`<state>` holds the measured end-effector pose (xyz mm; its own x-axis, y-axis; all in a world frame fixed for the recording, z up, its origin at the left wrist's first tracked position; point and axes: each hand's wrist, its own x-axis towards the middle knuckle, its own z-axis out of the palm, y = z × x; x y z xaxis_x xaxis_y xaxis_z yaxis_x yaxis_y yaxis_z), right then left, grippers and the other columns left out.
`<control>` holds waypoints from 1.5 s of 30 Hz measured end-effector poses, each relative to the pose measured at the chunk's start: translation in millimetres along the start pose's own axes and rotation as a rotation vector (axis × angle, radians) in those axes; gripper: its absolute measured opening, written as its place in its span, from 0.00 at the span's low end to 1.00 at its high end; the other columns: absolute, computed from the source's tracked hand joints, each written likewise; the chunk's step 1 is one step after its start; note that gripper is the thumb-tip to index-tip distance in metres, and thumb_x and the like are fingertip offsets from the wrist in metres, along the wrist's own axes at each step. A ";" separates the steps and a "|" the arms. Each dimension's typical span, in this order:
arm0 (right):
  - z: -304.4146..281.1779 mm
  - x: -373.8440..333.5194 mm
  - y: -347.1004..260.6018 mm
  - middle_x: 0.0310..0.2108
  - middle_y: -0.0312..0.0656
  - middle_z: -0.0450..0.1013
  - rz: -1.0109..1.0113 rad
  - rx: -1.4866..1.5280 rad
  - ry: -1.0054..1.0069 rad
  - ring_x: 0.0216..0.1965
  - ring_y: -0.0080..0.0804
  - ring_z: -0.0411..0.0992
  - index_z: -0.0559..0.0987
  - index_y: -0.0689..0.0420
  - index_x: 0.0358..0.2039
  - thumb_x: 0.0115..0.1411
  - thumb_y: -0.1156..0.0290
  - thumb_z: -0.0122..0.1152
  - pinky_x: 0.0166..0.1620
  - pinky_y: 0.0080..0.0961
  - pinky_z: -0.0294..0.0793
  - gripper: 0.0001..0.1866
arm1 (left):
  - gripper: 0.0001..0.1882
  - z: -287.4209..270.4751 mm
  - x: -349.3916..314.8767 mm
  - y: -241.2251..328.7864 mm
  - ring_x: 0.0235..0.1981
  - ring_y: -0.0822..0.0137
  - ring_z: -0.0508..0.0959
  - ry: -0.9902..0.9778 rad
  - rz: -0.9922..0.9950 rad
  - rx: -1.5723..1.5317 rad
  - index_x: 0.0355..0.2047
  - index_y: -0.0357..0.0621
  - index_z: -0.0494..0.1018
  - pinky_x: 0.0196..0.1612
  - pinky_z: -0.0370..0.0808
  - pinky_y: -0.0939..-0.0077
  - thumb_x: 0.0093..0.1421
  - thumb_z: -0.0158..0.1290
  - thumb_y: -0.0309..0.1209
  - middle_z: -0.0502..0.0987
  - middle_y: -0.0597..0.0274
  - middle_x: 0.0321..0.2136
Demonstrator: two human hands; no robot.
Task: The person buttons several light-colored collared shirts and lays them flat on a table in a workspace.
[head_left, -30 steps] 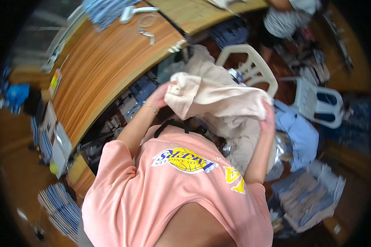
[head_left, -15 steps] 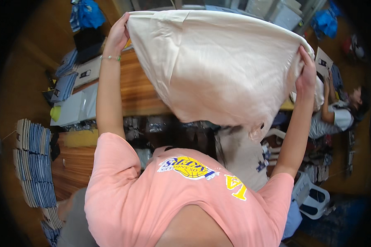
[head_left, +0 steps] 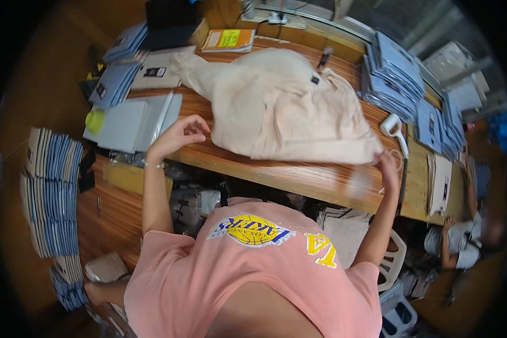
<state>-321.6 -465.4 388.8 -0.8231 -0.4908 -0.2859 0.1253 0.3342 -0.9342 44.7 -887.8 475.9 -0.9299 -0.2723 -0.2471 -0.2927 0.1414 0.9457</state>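
Note:
A cream-coloured long-sleeved top [head_left: 287,107] lies loosely spread and wrinkled on the wooden table, with a small dark neck label at its far side. One gathered sleeve reaches out to the left. Beside the near left part of the garment, my left hand [head_left: 180,137] hovers with bent fingers apart, holding nothing. At the near right corner of the hem, my right hand [head_left: 388,172] has its fingers closed on the cloth edge, slightly blurred.
Folded blue garments [head_left: 391,76] are stacked at the far right, near a white handheld device [head_left: 396,132]. White sheets [head_left: 124,127] and a yellow-green roll [head_left: 94,121] lie left. A tall folded stack [head_left: 50,191] stands far left. Another person [head_left: 459,239] works at right.
The cream top has come down from being held up between both hands and now lies on the table. My left hand has let go of it; both hands are lower.

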 end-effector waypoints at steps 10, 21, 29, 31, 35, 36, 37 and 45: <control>84.9 35.8 66.7 0.21 0.44 0.68 -0.365 -0.763 0.352 0.23 0.37 0.65 0.72 0.62 0.25 0.51 0.66 0.54 0.30 0.29 0.65 0.11 | 0.17 -5.4 113.8 -164.7 0.26 0.68 0.70 0.770 -0.322 0.055 0.30 0.37 0.70 0.34 0.67 0.77 0.53 0.49 0.41 0.73 0.60 0.24; 4.3 60.4 -13.8 0.20 0.30 0.61 -0.426 0.133 0.326 0.23 0.18 0.59 0.67 0.57 0.26 0.58 0.68 0.46 0.28 0.15 0.60 0.07 | 0.14 -68.2 150.7 -17.6 0.47 0.62 0.67 0.511 0.123 -0.817 0.40 0.39 0.62 0.49 0.65 0.71 0.61 0.36 0.35 0.65 0.51 0.45; 17.8 137.7 45.0 0.22 0.37 0.67 -0.215 -0.243 0.394 0.22 0.23 0.62 0.71 0.62 0.28 0.54 0.61 0.51 0.27 0.18 0.62 0.15 | 0.09 -61.6 197.0 -80.7 0.28 0.78 0.69 0.774 0.378 0.002 0.29 0.38 0.70 0.35 0.66 0.85 0.58 0.42 0.30 0.72 0.67 0.25; 36.5 136.4 50.3 0.23 0.42 0.69 -0.115 -0.379 0.377 0.23 0.28 0.65 0.72 0.65 0.30 0.52 0.59 0.52 0.28 0.23 0.64 0.18 | 0.08 -53.4 205.2 -104.2 0.27 0.70 0.73 0.768 0.287 -0.032 0.29 0.37 0.71 0.32 0.69 0.79 0.54 0.47 0.29 0.74 0.59 0.24; 26.8 135.6 79.5 0.25 0.50 0.71 -0.056 -0.641 0.295 0.25 0.35 0.69 0.72 0.65 0.36 0.52 0.59 0.52 0.31 0.29 0.66 0.20 | 0.14 -17.8 242.6 -70.5 0.30 0.58 0.74 0.536 0.155 0.425 0.30 0.35 0.70 0.34 0.68 0.73 0.52 0.49 0.36 0.74 0.50 0.28; 20.9 140.8 80.0 0.26 0.52 0.71 -0.054 -0.692 0.273 0.26 0.37 0.69 0.72 0.65 0.37 0.52 0.60 0.52 0.31 0.30 0.66 0.20 | 0.16 -19.3 255.9 -68.0 0.31 0.56 0.73 0.501 0.119 0.515 0.30 0.35 0.70 0.35 0.68 0.72 0.52 0.50 0.38 0.73 0.49 0.28; 17.9 144.7 74.7 0.23 0.48 0.72 -0.059 -0.656 0.277 0.24 0.35 0.69 0.73 0.63 0.36 0.53 0.61 0.50 0.30 0.29 0.66 0.18 | 0.17 -21.4 269.1 -68.7 0.32 0.54 0.73 0.462 0.082 0.604 0.31 0.35 0.70 0.36 0.68 0.71 0.51 0.50 0.39 0.73 0.48 0.29; 32.2 69.1 -9.7 0.41 0.39 0.68 -0.022 0.386 0.383 0.43 0.28 0.64 0.65 0.55 0.47 0.60 0.61 0.42 0.42 0.27 0.64 0.18 | 0.17 11.2 221.5 -52.9 0.40 0.57 0.70 0.331 0.373 0.020 0.42 0.33 0.66 0.43 0.65 0.75 0.58 0.42 0.34 0.71 0.50 0.36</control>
<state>-361.9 -528.4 371.2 -0.9618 -0.1416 -0.2342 0.2404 -0.0284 -0.9703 -148.3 -944.9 368.7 -0.8525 -0.4866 0.1909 0.0395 0.3041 0.9518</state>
